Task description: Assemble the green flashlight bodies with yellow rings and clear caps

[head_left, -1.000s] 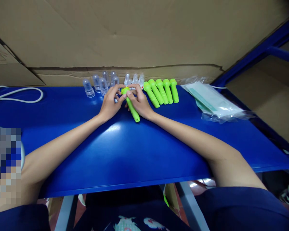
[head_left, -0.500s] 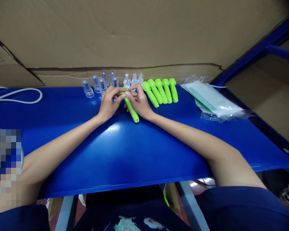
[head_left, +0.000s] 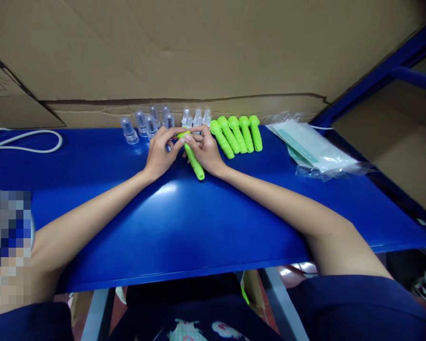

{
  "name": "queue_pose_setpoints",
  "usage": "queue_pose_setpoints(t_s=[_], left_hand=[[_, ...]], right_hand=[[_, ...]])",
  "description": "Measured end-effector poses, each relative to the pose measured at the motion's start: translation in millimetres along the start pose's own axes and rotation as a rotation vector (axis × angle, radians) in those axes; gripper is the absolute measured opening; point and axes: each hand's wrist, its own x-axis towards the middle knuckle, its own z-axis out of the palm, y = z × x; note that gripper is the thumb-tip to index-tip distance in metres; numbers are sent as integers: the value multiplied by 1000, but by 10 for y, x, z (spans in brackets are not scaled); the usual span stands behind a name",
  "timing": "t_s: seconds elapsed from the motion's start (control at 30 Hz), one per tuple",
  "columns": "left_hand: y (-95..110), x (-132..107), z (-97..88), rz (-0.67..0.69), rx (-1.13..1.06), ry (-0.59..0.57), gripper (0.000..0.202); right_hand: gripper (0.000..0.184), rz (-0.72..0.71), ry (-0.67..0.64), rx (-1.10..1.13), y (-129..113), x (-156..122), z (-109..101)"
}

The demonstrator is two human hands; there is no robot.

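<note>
Between my two hands is a bright green plastic tube (head_left: 195, 163), flashlight-shaped, its grooved narrow end pointing down toward me. Its wider head is mostly hidden by my fingers. My left hand (head_left: 163, 149) is closed in a pinch at the head's left side. From the other side, my right hand (head_left: 208, 151) is closed around the tube just below the head, thumbs nearly meeting. Several matching green tubes (head_left: 246, 135) lie in a row to the right of my hands. Behind them stand clear plastic caps (head_left: 151, 125) on the left and smaller clear pieces (head_left: 198, 116) at the centre.
A clear plastic bag with white and green sheets (head_left: 315, 144) lies at the right on the blue table (head_left: 184, 227). At the left is a looped white cable (head_left: 39, 142). A cardboard wall (head_left: 199, 52) closes off the back, and a blue metal frame (head_left: 383, 71) rises at the right.
My fingertips have shifted slightly at the tube's head, and the left index finger now reaches straighter across it. The tube's lower end has moved a little. Everything else stays put.
</note>
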Motion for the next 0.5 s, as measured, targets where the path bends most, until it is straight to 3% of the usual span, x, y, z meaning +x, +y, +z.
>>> queue_pose_setpoints(t_s=[0.5], left_hand=[[-46,21,13,64,-10,59,33]], right_hand=[[56,-9,-14,-28,-18,-5,-7]])
